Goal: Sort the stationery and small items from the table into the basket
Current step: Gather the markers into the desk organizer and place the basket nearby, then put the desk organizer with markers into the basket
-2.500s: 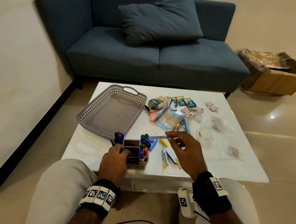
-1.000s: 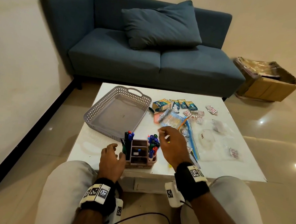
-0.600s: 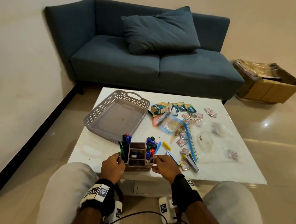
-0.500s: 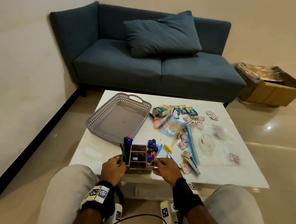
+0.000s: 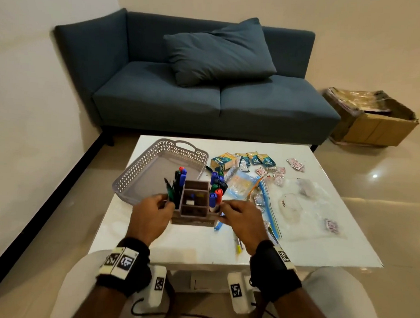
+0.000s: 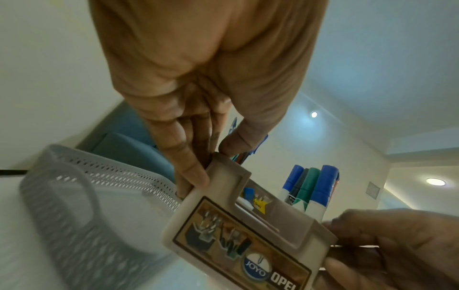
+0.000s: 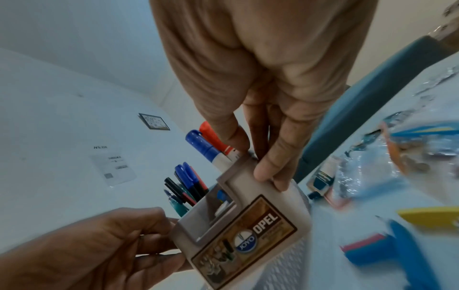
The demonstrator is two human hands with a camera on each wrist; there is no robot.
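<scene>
A brown desk organiser (image 5: 194, 204) full of pens and markers is held between both hands, just off the white table (image 5: 296, 251). My left hand (image 5: 152, 214) grips its left end, thumb and fingers pinching the wall (image 6: 223, 166). Gripping the right end the same way is my right hand (image 5: 240, 218), seen up close on the organiser (image 7: 248, 225). The grey lattice basket (image 5: 139, 179) lies just beyond the organiser on the left, with nothing visible inside. Markers (image 6: 310, 188) stand up in the right compartment.
Small boxes (image 5: 223, 160), sachets (image 5: 295, 163), a zip bag (image 5: 241, 186), clear plastic (image 5: 306, 212) and loose pens (image 5: 238, 245) cover the table's right half. A blue sofa (image 5: 207, 98) stands behind, and a cardboard box (image 5: 371, 123) is on the floor at right.
My right hand dropped the pen it held and came to the organiser's right end. Both hands now grip the organiser and have raised it off the table, toward the basket.
</scene>
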